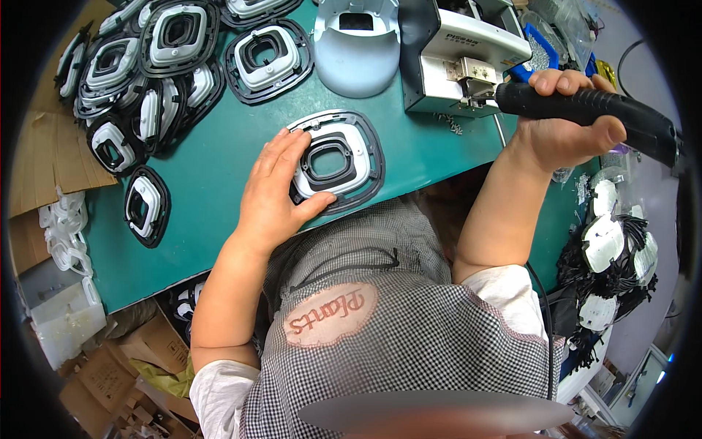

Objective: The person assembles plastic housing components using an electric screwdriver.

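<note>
My left hand (pixel 276 186) lies with fingers spread over the left side of a black-and-white plastic frame (pixel 358 150), which rests flat near the table's front edge. Its fingertips touch the upper left part and its thumb the lower part. The frame is a rounded square with an oval-cornered opening in the middle. Up at the right, my right hand (pixel 567 132) is wrapped round a black handheld electric screwdriver (pixel 621 110). The screwdriver's front end points left, at the metal outlet of a white-and-black screw feeder (pixel 468 55).
Similar frames (pixel 175 36) are piled at the back left, with a single frame (pixel 146 206) nearer. A pale grey-blue plastic housing (pixel 356 62) stands beside the feeder. Loose screws (pixel 448 123) lie below it. White plates with black cables (pixel 605 245) hang at the right; cardboard boxes (pixel 102 377) sit lower left.
</note>
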